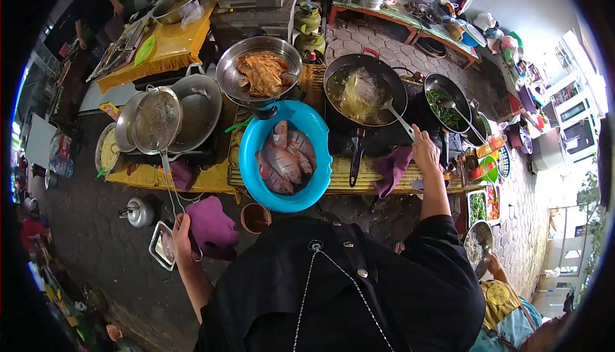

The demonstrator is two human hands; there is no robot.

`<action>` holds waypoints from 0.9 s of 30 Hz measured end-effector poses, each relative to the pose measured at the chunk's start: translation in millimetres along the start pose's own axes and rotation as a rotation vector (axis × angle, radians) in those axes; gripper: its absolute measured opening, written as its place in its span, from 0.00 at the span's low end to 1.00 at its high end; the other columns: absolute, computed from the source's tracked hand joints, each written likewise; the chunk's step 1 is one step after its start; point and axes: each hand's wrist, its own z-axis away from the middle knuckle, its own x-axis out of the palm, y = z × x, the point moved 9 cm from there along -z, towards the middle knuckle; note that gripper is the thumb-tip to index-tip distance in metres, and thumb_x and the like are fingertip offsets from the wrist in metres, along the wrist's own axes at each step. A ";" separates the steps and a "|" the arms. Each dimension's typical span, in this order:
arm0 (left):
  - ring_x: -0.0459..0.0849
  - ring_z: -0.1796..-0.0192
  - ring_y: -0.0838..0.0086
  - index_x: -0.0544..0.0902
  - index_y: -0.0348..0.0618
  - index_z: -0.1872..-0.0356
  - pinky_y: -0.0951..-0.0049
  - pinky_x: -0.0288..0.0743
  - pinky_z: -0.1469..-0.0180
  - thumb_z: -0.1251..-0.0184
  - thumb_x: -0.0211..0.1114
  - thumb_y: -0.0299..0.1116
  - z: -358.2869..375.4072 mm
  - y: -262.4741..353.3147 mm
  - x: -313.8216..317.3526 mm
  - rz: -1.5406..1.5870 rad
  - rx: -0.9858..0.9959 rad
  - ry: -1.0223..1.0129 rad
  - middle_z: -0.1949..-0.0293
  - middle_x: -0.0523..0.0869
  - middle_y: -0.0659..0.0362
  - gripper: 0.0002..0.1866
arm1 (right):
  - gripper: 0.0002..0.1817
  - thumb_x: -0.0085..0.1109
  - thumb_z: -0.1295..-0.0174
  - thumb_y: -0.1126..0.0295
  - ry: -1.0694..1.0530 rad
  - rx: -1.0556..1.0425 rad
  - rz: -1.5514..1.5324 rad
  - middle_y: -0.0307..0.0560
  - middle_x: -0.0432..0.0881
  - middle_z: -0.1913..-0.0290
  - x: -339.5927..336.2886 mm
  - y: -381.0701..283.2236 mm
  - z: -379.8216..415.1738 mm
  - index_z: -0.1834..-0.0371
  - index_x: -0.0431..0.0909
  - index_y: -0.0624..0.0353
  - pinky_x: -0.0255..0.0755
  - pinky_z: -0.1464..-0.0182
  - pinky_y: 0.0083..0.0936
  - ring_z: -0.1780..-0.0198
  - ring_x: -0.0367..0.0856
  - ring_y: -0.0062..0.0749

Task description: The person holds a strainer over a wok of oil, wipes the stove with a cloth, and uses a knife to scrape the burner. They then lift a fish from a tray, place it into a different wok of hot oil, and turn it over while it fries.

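Note:
My left hand [183,237] grips the long handle of a round wire skimmer [157,121] whose mesh head rests over an empty wok [198,105] at the left. My right hand [425,150] holds the handle of a metal spatula [398,118] that reaches into a black wok [365,88] of hot oil with food frying in it. Between my arms sits a blue basin [320,153] with several raw fish. Behind it a metal bowl [227,70] holds fried golden pieces.
A smaller wok of greens [446,105] with a ladle stands at the right. Purple cloths [211,224] lie by both hands. A kettle [139,212] stands on the ground at left. Another person [506,313] crouches at lower right; someone else [96,6] stands far left.

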 end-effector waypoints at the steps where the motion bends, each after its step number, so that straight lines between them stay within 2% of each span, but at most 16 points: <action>1: 0.76 0.65 0.78 0.73 0.45 0.67 0.77 0.71 0.61 0.35 0.55 0.33 -1.9 -1.9 -2.9 -0.008 -0.014 0.026 0.68 0.78 0.63 0.05 | 0.30 0.53 0.47 0.72 -0.006 -0.020 -0.014 0.48 0.70 0.58 3.3 -2.9 -2.0 0.38 0.59 0.48 0.72 0.63 0.39 0.61 0.77 0.44; 5: 0.76 0.65 0.77 0.73 0.44 0.67 0.76 0.71 0.61 0.35 0.55 0.33 2.1 3.0 5.3 -0.038 -0.023 0.082 0.68 0.78 0.63 0.05 | 0.30 0.52 0.48 0.74 -0.025 -0.049 0.010 0.48 0.70 0.59 11.1 -11.3 -7.4 0.39 0.59 0.48 0.73 0.65 0.38 0.63 0.78 0.45; 11: 0.76 0.65 0.77 0.73 0.43 0.67 0.76 0.71 0.60 0.34 0.55 0.34 0.0 4.2 10.9 -0.123 -0.016 0.056 0.67 0.77 0.62 0.06 | 0.29 0.50 0.48 0.74 -0.003 -0.072 0.002 0.51 0.72 0.59 16.4 -14.4 -12.6 0.40 0.59 0.49 0.72 0.64 0.39 0.63 0.78 0.46; 16: 0.76 0.64 0.77 0.73 0.42 0.65 0.76 0.71 0.58 0.35 0.55 0.34 -0.1 1.8 23.4 -0.041 -0.028 0.046 0.66 0.78 0.62 0.06 | 0.28 0.49 0.47 0.70 0.010 0.041 0.002 0.52 0.74 0.57 0.3 3.1 -11.7 0.39 0.58 0.50 0.72 0.63 0.42 0.61 0.78 0.47; 19: 0.76 0.64 0.77 0.73 0.42 0.64 0.76 0.71 0.58 0.35 0.55 0.34 -1.0 0.4 21.2 -0.048 -0.023 0.045 0.66 0.78 0.62 0.06 | 0.27 0.49 0.48 0.69 0.029 0.030 -0.017 0.52 0.75 0.56 -25.4 11.4 -6.3 0.41 0.62 0.50 0.71 0.60 0.42 0.60 0.78 0.48; 20: 0.76 0.64 0.77 0.73 0.42 0.64 0.76 0.71 0.59 0.35 0.55 0.33 -1.1 0.6 22.2 -0.064 -0.019 0.028 0.66 0.78 0.62 0.06 | 0.25 0.50 0.48 0.69 0.007 0.067 -0.045 0.51 0.76 0.55 -34.2 14.6 -3.8 0.43 0.66 0.50 0.71 0.58 0.42 0.58 0.78 0.48; 25: 0.76 0.64 0.77 0.73 0.43 0.65 0.76 0.71 0.58 0.35 0.55 0.33 0.3 -5.0 18.7 -0.020 -0.024 0.023 0.66 0.78 0.62 0.05 | 0.25 0.53 0.50 0.67 -0.125 0.049 -0.025 0.50 0.76 0.53 -38.9 33.2 0.7 0.44 0.68 0.49 0.70 0.54 0.40 0.54 0.76 0.47; 27: 0.76 0.64 0.77 0.73 0.43 0.65 0.77 0.70 0.58 0.35 0.55 0.33 2.8 -4.2 21.1 -0.018 -0.025 0.010 0.66 0.78 0.62 0.06 | 0.26 0.54 0.50 0.67 -0.156 -0.019 -0.094 0.51 0.75 0.53 -30.6 34.3 2.5 0.43 0.67 0.49 0.70 0.53 0.40 0.53 0.76 0.47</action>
